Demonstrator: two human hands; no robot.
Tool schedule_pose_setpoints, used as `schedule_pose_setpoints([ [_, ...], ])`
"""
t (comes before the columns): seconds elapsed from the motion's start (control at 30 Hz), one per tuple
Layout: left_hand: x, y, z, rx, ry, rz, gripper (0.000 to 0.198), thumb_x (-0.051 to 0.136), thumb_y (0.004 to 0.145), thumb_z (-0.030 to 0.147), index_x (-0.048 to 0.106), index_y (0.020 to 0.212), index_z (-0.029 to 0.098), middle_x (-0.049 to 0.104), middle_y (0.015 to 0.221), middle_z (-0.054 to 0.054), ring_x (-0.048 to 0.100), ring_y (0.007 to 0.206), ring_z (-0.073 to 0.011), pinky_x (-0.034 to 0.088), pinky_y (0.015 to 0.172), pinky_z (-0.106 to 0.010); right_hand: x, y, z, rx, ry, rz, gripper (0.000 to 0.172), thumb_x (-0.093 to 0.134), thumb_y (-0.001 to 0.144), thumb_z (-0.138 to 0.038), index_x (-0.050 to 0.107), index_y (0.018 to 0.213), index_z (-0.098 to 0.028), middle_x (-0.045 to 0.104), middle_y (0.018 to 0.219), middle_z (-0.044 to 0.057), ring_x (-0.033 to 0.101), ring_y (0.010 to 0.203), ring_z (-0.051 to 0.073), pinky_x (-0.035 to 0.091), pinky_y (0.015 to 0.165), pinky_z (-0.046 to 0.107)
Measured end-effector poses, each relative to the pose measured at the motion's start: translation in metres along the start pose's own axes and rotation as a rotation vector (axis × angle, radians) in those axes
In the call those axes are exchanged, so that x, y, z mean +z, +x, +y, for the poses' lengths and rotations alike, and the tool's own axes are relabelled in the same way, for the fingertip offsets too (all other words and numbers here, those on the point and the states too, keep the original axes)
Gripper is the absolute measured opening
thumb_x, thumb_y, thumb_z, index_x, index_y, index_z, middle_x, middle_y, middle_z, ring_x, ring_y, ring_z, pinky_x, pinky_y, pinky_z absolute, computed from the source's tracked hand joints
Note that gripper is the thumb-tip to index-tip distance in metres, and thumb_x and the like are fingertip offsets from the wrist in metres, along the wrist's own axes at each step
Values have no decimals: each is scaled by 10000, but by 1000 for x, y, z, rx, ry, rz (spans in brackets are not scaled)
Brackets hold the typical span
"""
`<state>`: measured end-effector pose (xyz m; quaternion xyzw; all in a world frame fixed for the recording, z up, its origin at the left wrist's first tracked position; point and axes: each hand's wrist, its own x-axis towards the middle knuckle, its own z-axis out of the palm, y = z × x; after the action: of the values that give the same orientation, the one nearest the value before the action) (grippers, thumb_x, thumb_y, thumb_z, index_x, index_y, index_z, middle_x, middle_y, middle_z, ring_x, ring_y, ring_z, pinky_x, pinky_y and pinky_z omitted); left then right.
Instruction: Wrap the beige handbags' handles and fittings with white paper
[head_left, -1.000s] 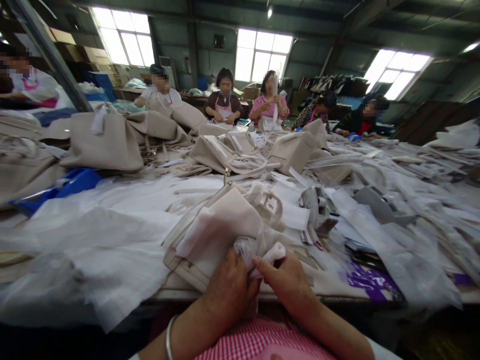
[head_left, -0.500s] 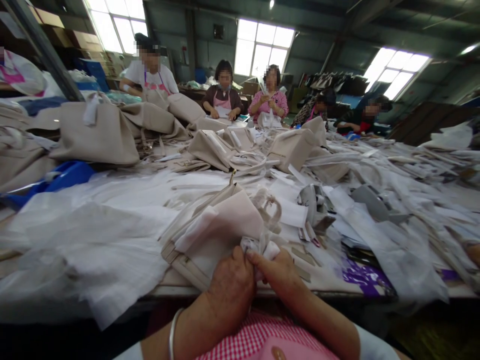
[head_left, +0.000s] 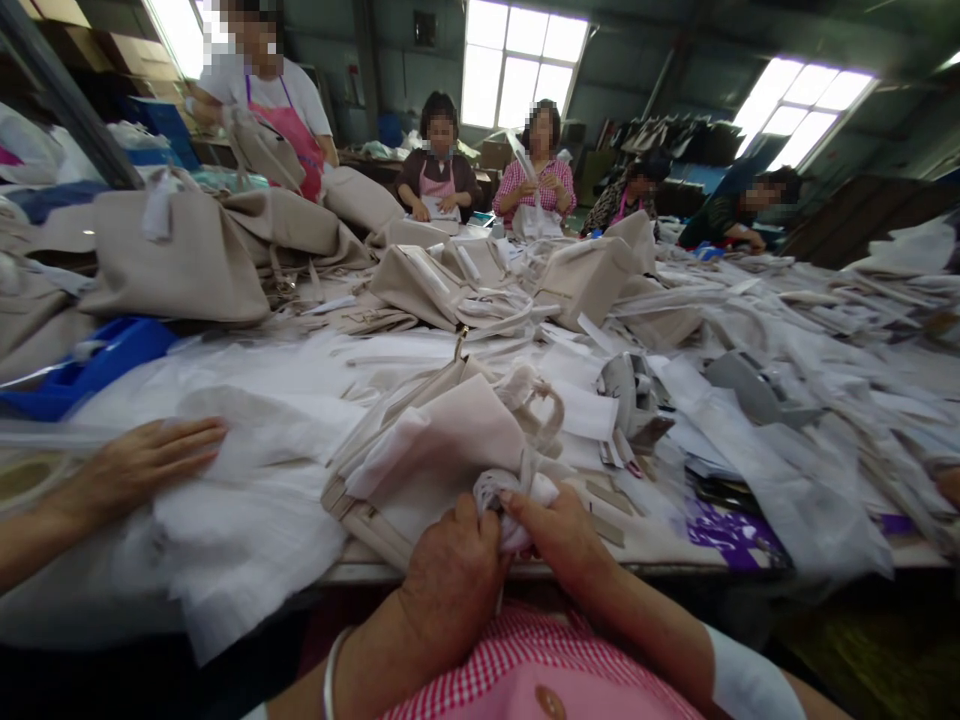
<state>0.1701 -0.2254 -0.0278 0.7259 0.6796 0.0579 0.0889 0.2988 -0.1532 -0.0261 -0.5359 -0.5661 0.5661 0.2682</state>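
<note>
In front of me a beige handbag (head_left: 375, 527) lies tilted on the table, a white sheet (head_left: 442, 440) covering much of its side. At its right end my left hand (head_left: 454, 570) is closed on crumpled white wrapping (head_left: 510, 490). My right hand (head_left: 562, 525) pinches the same wrapping from the other side, its thumb on top. Whatever the wrapping encloses is hidden. A beige looped handle (head_left: 551, 420) rises just beyond my hands.
Another person's hand (head_left: 157, 455) rests on white sheeting (head_left: 247, 540) at left. Tape dispensers, one blue (head_left: 112, 365) and one grey (head_left: 634, 395), stand on the table. More beige bags (head_left: 180, 250) lie behind. Several people work across the table.
A co-worker's hand has come in from the left onto the sheeting. The person at back left has risen, holding a bag. My hands still grip the wrapping, now showing more of it.
</note>
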Motion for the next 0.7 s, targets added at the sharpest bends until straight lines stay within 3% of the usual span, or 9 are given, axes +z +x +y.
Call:
schedule_pose_setpoints([
  [0.17, 4, 4, -6, 63, -38, 12, 224, 478, 891, 273, 610, 1023, 149, 601, 970, -127, 630, 794, -266, 545, 706, -423, -18, -1, 4, 9, -95, -123, 393, 591, 802, -541, 572, 720, -157, 579, 493, -8, 535, 411, 116, 429, 396, 209],
  [0.33, 8, 6, -9, 86, -51, 31, 200, 481, 889, 292, 597, 976, 156, 596, 943, -116, 619, 793, -252, 533, 700, -389, -32, -8, 3, -148, -68, -62, 284, 705, 742, -413, 559, 781, -172, 548, 562, -55, 500, 433, 84, 402, 409, 187],
  [0.47, 5, 6, -11, 106, -62, 36, 229, 470, 901, 329, 599, 988, 162, 597, 931, -112, 619, 784, -258, 529, 697, -393, -31, -9, 4, -115, 94, -66, 312, 715, 736, -433, 546, 742, -171, 529, 518, -65, 500, 420, 89, 405, 421, 196],
  [0.7, 4, 0, -13, 130, -48, 30, 245, 498, 893, 363, 610, 990, 167, 594, 934, -115, 613, 792, -275, 526, 706, -424, -29, 0, 17, -94, 102, -9, 366, 637, 798, -517, 541, 744, -168, 541, 496, -55, 503, 387, 102, 393, 399, 207],
])
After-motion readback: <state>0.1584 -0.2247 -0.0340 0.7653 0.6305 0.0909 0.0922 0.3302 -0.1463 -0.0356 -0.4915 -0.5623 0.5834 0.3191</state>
